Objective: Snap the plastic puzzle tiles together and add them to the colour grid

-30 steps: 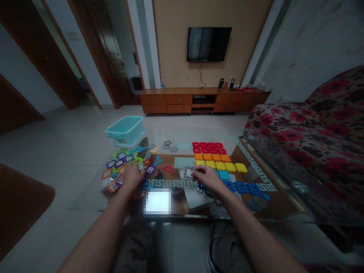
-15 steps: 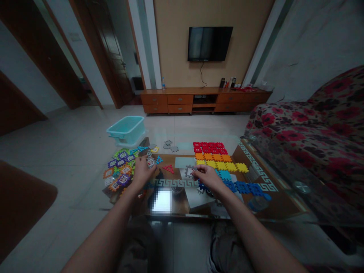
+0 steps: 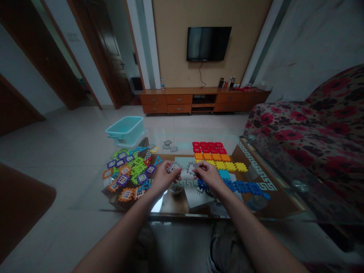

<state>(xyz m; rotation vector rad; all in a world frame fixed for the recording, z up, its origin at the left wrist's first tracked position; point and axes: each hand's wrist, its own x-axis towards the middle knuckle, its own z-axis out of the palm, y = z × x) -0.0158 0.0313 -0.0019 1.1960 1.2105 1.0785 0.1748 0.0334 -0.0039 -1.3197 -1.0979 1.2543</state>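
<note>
Between its fingertips my left hand [image 3: 165, 175] pinches a grey interlocking tile with a white window-like insert [image 3: 174, 167]. My right hand [image 3: 208, 173] grips a second grey tile [image 3: 191, 168], also with a pale patterned insert. The two tiles are held above the glass table, facing each other with a small gap. Left of my left hand lies a mixed pile of tiles: green [image 3: 138, 169], purple-framed [image 3: 141, 178] and orange-framed [image 3: 126, 195]. Beyond my right hand are rows of red [image 3: 209, 147], orange [image 3: 212, 156], yellow [image 3: 229, 165] and dark blue tiles [image 3: 242, 186].
Several loose grey tiles [image 3: 167, 144] lie near the far edge of the glass table [image 3: 182, 215]. A turquoise bin [image 3: 127, 129] stands beyond the pile. At the right front is a clear bottle with a blue cap [image 3: 258, 201]. A floral sofa [image 3: 301, 121] flanks the right side.
My left hand has moved right from the pile to the middle, carrying the grey tile towards the one in my right hand. The red triangular piece is no longer visible there.
</note>
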